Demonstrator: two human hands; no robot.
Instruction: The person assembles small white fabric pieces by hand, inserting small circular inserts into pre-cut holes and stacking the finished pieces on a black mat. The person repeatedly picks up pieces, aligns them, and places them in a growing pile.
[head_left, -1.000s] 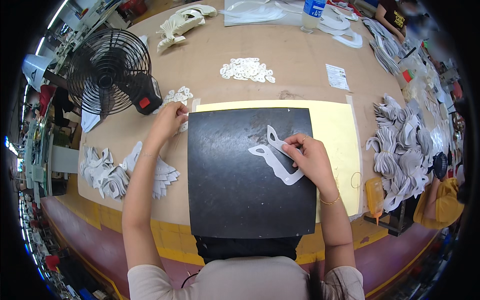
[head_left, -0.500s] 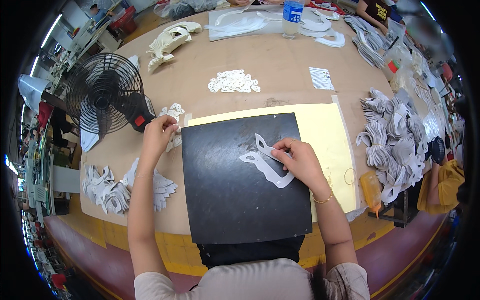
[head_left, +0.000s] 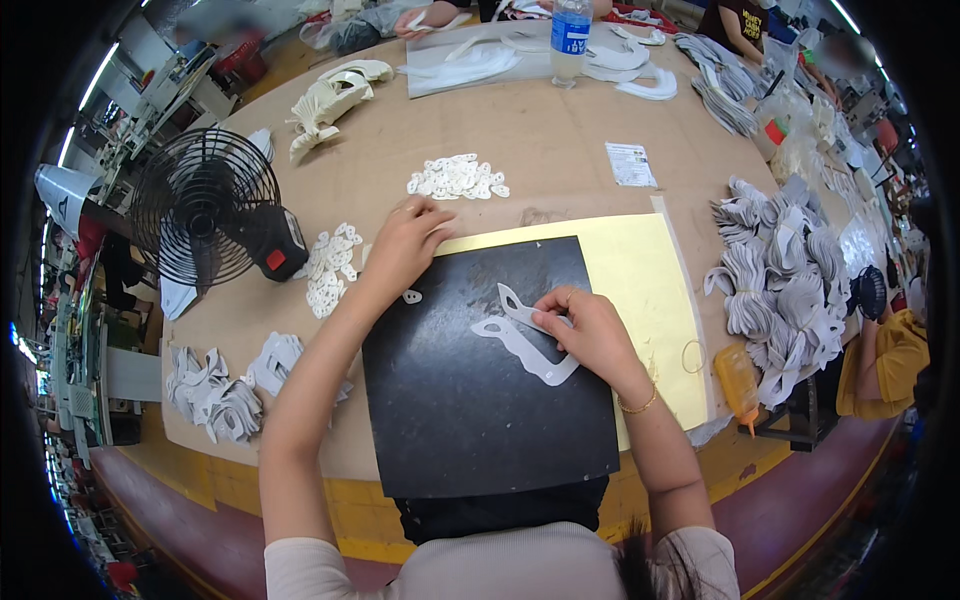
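Upper white piece (head_left: 522,314) partly behind fingers (head_left: 557,301)

My right hand (head_left: 590,335) pinches the grey piece (head_left: 540,366) on the black board (head_left: 490,440), looped ends pointing up-left. My left hand (head_left: 405,250) is at the board's top left corner, fingers bent, can't tell if they hold anything. One small tab (head_left: 412,297) lies on the board by my left forearm. Near tab pile (head_left: 328,280) left of the board, far tab pile (head_left: 457,177) beyond it. Yellow sheet (head_left: 655,300) under the board, orange bottle (head_left: 738,380) beside the sheet, grey bundles (head_left: 785,290) at right, fan (head_left: 205,210) at left
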